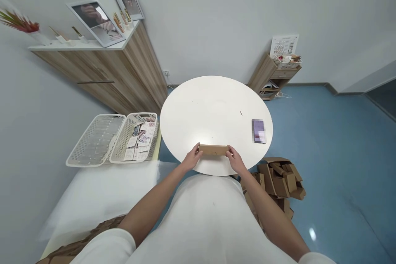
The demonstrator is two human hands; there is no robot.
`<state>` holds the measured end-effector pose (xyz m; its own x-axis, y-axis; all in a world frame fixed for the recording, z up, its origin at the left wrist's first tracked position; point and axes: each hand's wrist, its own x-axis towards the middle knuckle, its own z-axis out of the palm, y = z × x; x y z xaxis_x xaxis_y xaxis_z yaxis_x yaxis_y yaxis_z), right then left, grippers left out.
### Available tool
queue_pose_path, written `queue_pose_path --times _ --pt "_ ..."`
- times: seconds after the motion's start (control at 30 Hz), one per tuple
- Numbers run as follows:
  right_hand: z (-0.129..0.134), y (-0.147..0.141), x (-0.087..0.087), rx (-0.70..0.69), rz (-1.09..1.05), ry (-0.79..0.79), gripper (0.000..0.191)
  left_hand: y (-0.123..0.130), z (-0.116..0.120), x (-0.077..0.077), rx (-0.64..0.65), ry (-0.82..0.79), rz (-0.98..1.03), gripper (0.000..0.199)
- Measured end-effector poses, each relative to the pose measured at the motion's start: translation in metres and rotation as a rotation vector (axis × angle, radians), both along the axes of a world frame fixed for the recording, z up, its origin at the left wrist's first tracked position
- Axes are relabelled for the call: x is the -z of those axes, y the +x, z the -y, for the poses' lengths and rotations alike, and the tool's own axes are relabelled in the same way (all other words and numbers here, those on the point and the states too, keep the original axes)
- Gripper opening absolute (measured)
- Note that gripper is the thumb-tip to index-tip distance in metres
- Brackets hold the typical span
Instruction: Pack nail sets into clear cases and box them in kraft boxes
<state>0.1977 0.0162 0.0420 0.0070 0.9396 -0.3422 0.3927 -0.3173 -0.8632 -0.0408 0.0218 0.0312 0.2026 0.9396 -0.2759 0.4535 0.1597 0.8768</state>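
Note:
A narrow brown cardboard box (213, 149) is held level at the near edge of the white round table (213, 107). Its left end is gripped by my left hand (192, 159), fingers on the end and thumb in front. My right hand (235, 160) grips the right end in the same way. The box looks closed, with a small notch at the middle of its near side. Toward the table's right edge lies a purple item (258, 131), blurred out.
Left of the table stand two white perforated baskets, one with clear packets (99, 136), one with printed cards (140, 142). Brown cardboard boxes (281, 179) are piled at the lower right. A wooden cabinet (102, 74) is behind left, a small shelf unit (262, 72) behind right.

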Motion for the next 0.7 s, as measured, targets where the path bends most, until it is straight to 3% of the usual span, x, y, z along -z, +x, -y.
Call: queue_pose_path --times 0.17,0.4,0.53,0.7 --pt "0.021 0.004 0.008 0.086 -0.032 -0.001 0.047 0.014 0.017 0.012 0.045 0.061 0.035 0.056" --pt "0.042 0.007 0.016 0.078 0.039 -0.160 0.063 0.035 0.036 0.024 -0.037 0.070 -0.250 0.080" --pt "0.038 0.010 0.012 0.113 0.086 -0.201 0.068 0.045 0.035 0.021 -0.073 0.076 -0.338 0.099" --pt "0.020 0.012 0.013 0.071 0.034 -0.247 0.049 0.050 0.021 0.020 -0.072 0.068 -0.350 0.098"
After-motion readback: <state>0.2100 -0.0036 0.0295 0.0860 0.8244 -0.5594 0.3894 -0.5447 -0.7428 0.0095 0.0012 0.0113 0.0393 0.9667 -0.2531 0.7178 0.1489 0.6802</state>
